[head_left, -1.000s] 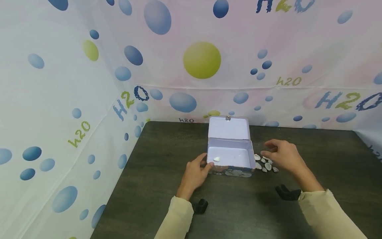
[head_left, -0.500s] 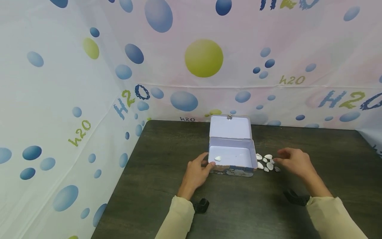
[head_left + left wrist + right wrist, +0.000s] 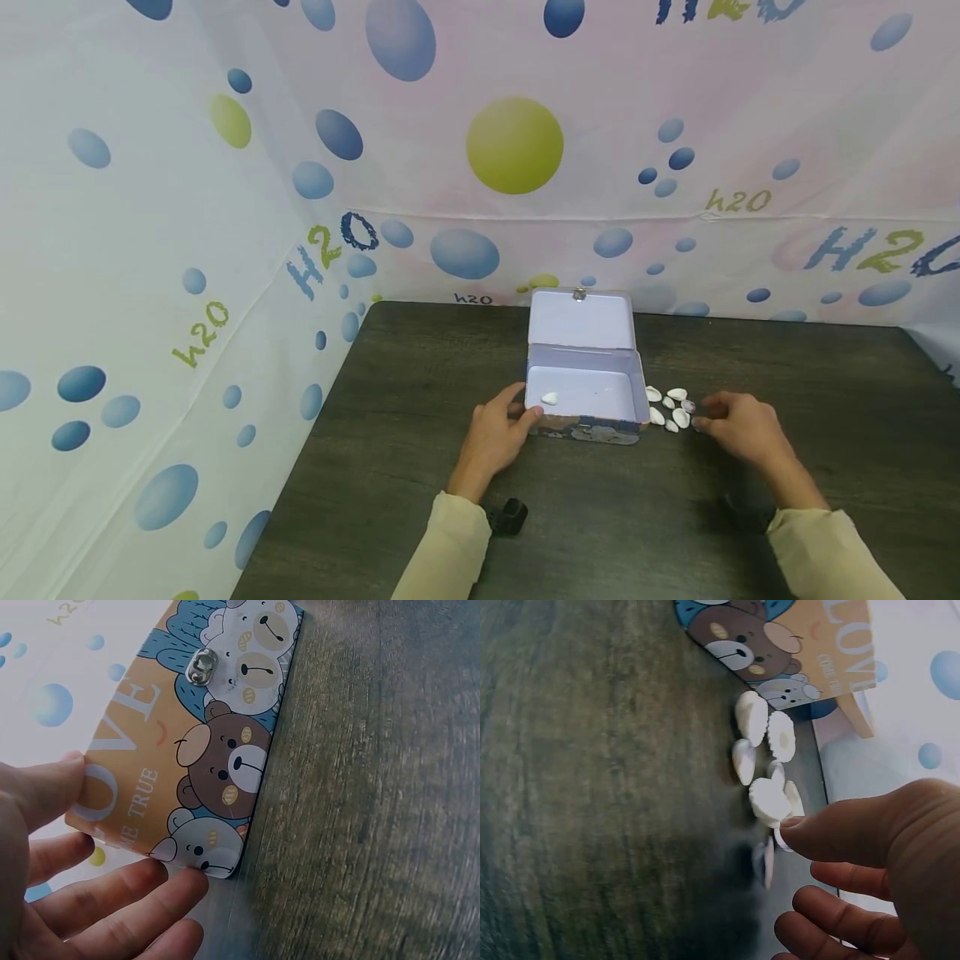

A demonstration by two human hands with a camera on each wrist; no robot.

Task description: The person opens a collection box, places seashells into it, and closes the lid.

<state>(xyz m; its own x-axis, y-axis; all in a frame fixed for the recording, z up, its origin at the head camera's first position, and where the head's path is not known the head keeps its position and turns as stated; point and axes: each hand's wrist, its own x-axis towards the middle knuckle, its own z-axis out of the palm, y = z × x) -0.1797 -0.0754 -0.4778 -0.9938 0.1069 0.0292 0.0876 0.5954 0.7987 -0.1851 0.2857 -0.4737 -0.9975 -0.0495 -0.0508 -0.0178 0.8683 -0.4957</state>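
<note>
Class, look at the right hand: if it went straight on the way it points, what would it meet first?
The right hand would most likely meet the shells first, with the box beyond them; whether it touches a shell now is unclear.

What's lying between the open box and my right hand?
In the head view, a cluster of shells lies between the box and your right hand.

I saw the bear-printed tin box [image 3: 592, 432] upright, lid open, one white shell [image 3: 550, 398] inside, loose shells [image 3: 680, 417] beside it.
</note>
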